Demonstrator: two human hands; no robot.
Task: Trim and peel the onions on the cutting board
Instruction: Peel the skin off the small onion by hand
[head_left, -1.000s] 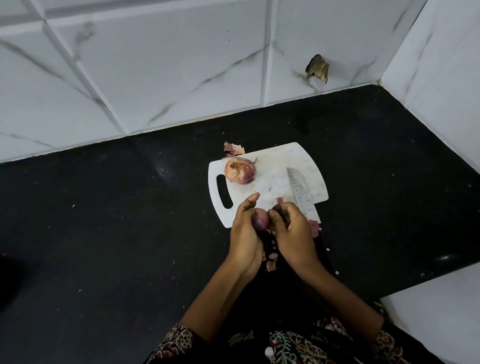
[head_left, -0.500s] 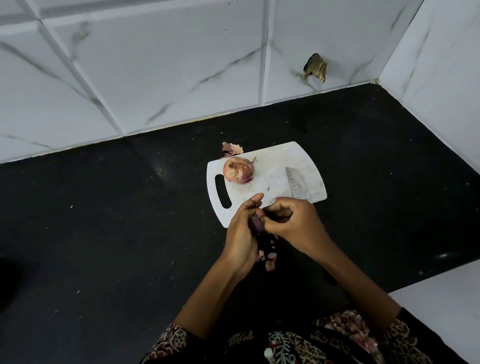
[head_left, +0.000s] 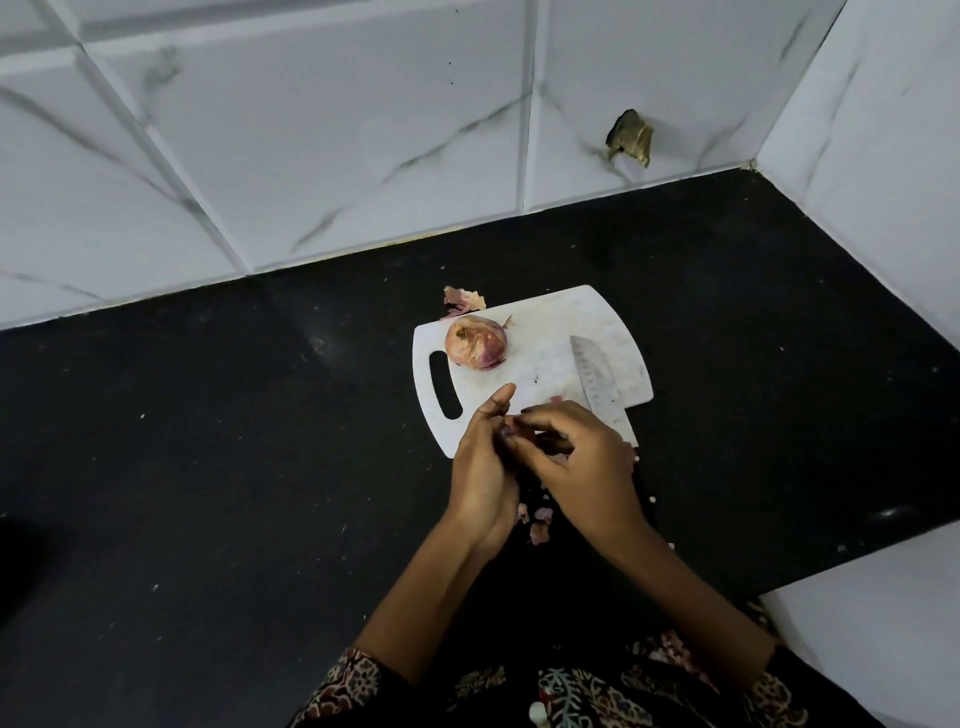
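- head view, nearest: patterned sleeves (head_left: 571, 691) at the bottom edge.
- peel scraps (head_left: 537, 522) lie on the black desk (head_left: 208, 467) below the hands.
- left hand (head_left: 480, 467) cups a small onion (head_left: 511, 427), mostly hidden; its grip curls round it.
- right hand (head_left: 582, 457) pinches at the onion's skin.
- white cutting board (head_left: 566, 317) carries a knife (head_left: 595, 376) and an unpeeled onion (head_left: 475, 343).
- loose skin (head_left: 462, 300) lies at the board's far edge.

Dim, soft light; wide-angle edge distortion
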